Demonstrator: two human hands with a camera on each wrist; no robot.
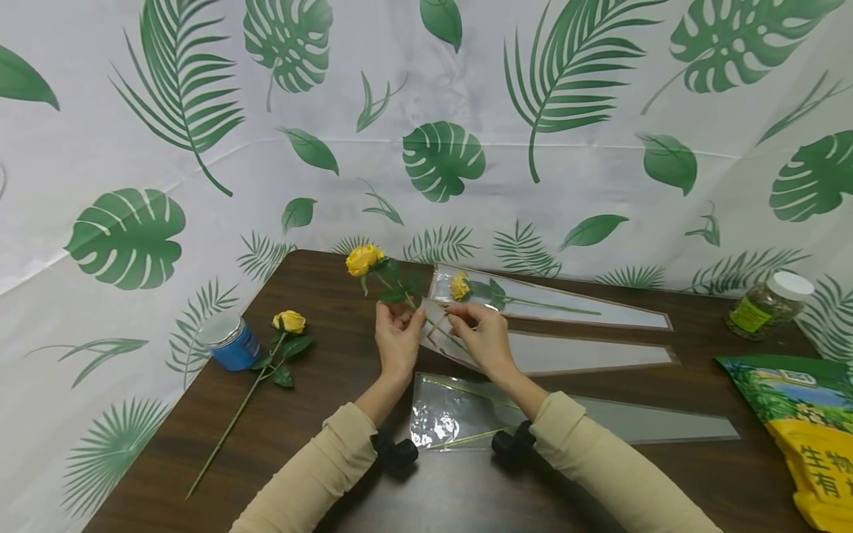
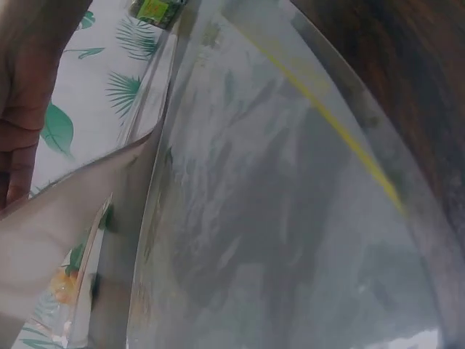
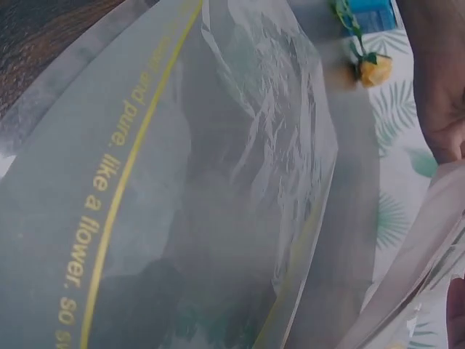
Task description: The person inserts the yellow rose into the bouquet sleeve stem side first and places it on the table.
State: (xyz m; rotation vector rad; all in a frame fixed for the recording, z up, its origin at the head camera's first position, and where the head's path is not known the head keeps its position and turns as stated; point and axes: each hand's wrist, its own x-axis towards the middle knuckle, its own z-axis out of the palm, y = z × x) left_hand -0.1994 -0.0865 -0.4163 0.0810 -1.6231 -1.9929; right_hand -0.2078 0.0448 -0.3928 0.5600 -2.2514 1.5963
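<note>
A long-stemmed yellow rose [image 1: 363,260] leans to the upper left, its stem running into the wide mouth of a tapered flower sleeve [image 1: 586,354]. My left hand [image 1: 397,340] grips the stem just below the leaves, at the sleeve's mouth. With thumb and fingers, my right hand [image 1: 485,340] pinches the sleeve near that mouth. Behind it lies another sleeve [image 1: 633,317] with a yellow rose [image 1: 460,286] inside. Nearer me, a clear-fronted sleeve [image 1: 666,423] with yellow edge lines lies flat; yellow lettering shows on this sleeve [image 3: 145,145] in the right wrist view.
On the left, a single yellow rose [image 1: 289,321] lies on the dark wooden table [image 1: 320,422] beside a blue can [image 1: 235,344]. At the right stand a white-lidded jar [image 1: 766,307] and a green and yellow bag [image 1: 800,429]. A leaf-print cloth [image 1: 373,170] hangs behind.
</note>
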